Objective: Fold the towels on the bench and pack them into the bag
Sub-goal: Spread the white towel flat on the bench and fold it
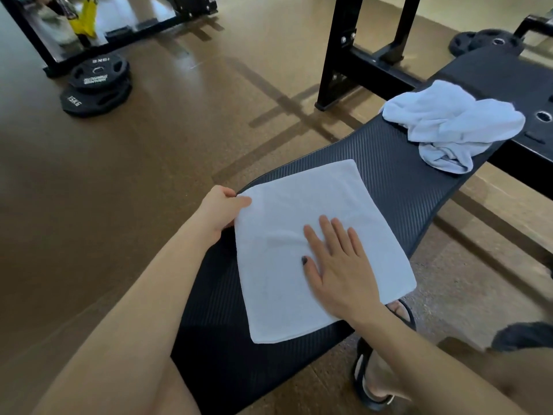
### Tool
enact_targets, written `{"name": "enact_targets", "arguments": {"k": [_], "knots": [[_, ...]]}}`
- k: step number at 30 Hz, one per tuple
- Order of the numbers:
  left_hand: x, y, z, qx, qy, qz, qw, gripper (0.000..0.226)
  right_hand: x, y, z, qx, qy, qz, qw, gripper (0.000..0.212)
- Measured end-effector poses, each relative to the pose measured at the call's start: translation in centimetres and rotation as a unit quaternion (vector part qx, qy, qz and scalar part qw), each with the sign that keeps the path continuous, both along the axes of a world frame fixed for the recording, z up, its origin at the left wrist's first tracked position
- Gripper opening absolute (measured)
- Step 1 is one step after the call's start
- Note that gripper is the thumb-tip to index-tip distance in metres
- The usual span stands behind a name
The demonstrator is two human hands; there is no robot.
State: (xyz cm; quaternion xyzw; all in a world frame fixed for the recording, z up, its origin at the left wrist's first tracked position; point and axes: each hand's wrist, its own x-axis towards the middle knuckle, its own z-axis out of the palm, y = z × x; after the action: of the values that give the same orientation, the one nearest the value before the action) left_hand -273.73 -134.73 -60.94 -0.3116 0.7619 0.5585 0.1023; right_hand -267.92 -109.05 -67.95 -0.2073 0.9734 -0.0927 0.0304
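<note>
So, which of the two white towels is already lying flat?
The near towel, under the right hand and pinched at its corner by the left hand. The far towel lies crumpled in a heap.

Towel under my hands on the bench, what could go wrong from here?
1. The flat towel overhangs the bench edge on the near right side; lifting the right hand could let it slide off.
2. The left hand pinches only one corner, so the fold may skew.
3. The crumpled towel droops over the bench edge and may drop.

Bright, even indoor light w/ floor glare, soft shadows, wide-angle edge warp.
</note>
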Motion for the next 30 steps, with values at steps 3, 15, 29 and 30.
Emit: {"name": "enact_targets", "arguments": {"k": [3,15,29,30], "knots": [[-0.1,-0.8,0.2,0.089,0.013,0.033,0.995,0.026,-0.1,-0.1,0.1,0.006,-0.001,-0.001,1.0,0.062],[0.2,-1.6,1.1,0.118,-0.044,0.054,0.991,0.014,0.1,-0.2,0.4,0.005,-0.004,-0.005,1.0,0.062],[0.0,-1.5,1.0,0.216,-0.073,0.046,0.973,0.025,0.1,-0.3,0.4,0.006,-0.002,-0.007,1.0,0.062],[-0.1,-1.5,1.0,0.223,-0.071,0.052,0.971,0.024,0.1,-0.3,0.4,0.007,-0.003,-0.006,1.0,0.062]]}}
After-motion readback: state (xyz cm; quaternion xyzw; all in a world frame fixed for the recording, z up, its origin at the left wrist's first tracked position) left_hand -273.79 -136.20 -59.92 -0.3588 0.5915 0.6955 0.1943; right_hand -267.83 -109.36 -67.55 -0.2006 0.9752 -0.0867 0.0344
